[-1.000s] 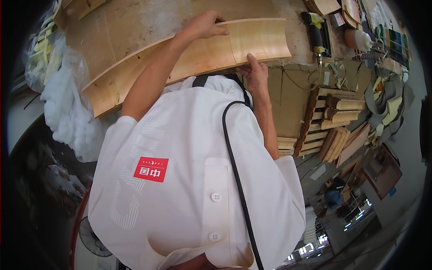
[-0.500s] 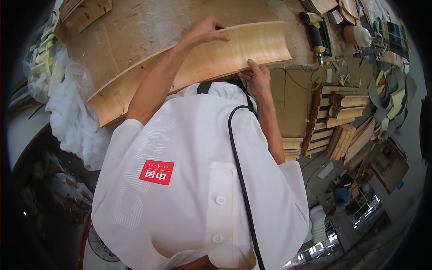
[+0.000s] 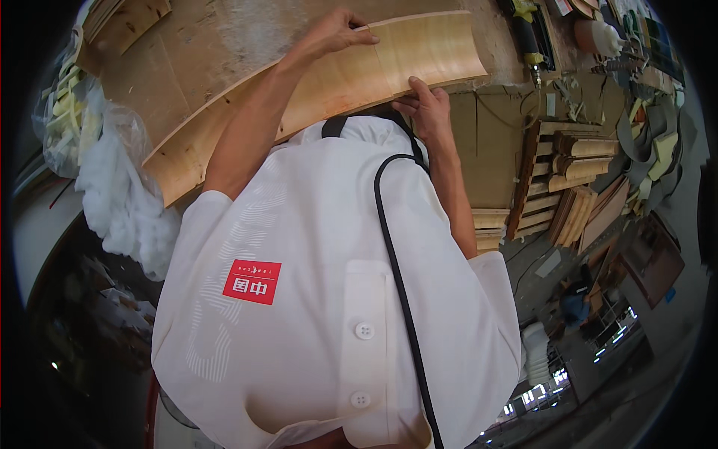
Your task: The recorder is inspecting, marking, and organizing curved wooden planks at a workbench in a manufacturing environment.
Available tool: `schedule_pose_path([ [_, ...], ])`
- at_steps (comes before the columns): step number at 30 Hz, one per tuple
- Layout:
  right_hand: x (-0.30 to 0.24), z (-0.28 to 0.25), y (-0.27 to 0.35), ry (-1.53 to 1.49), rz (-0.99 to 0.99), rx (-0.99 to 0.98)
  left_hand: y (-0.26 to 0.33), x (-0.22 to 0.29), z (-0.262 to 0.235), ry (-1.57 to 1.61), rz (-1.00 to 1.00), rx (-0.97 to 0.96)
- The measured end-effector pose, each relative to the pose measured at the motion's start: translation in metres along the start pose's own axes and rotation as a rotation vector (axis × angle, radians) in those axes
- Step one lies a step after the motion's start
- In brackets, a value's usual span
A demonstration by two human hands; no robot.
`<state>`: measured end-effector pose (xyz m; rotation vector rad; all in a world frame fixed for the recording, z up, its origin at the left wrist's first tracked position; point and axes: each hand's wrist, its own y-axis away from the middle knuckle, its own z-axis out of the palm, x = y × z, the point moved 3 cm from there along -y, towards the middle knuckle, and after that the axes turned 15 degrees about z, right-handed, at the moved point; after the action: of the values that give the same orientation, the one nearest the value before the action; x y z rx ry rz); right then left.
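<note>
A long, curved plywood panel lies across the near side of the worktable, its hollow face up. Its near edge runs close to my white shirt. My left hand reaches over the panel and grips its far edge, thumb on the inner face and fingers over the rim. At the near edge, toward the right end, my right hand pinches the panel, thumb on top. The right fingertips are partly hidden beneath the wood.
A yellow-and-black air nailer lies at the far right beside a squeeze bottle. Curved wood pieces are stacked on a slatted pallet at right. White stuffing hangs at left. More curved panels sit far left.
The panel and both hands sit slightly higher in the picture, as does the bench around them. Both hands keep their hold on the panel.
</note>
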<state>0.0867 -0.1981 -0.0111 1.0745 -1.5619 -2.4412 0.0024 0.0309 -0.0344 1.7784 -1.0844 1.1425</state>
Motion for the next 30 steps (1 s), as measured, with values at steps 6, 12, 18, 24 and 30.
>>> schedule_pose_path([
  [6, 0.003, -0.001, -0.003, -0.044, -0.007, -0.054, 0.004, 0.003, -0.001, -0.011, 0.011, 0.028],
  [12, 0.000, 0.000, 0.001, -0.064, 0.006, -0.050, 0.007, 0.025, -0.002, -0.005, 0.007, -0.004],
  [18, 0.001, 0.002, 0.003, -0.034, 0.005, -0.032, 0.008, 0.030, -0.004, -0.020, -0.012, 0.014],
  [24, 0.002, 0.005, 0.005, -0.044, 0.018, 0.018, 0.003, 0.002, 0.000, -0.072, 0.018, 0.027],
  [30, 0.004, 0.003, 0.005, -0.060, 0.018, -0.032, 0.003, -0.002, 0.000, -0.083, 0.004, 0.023],
])
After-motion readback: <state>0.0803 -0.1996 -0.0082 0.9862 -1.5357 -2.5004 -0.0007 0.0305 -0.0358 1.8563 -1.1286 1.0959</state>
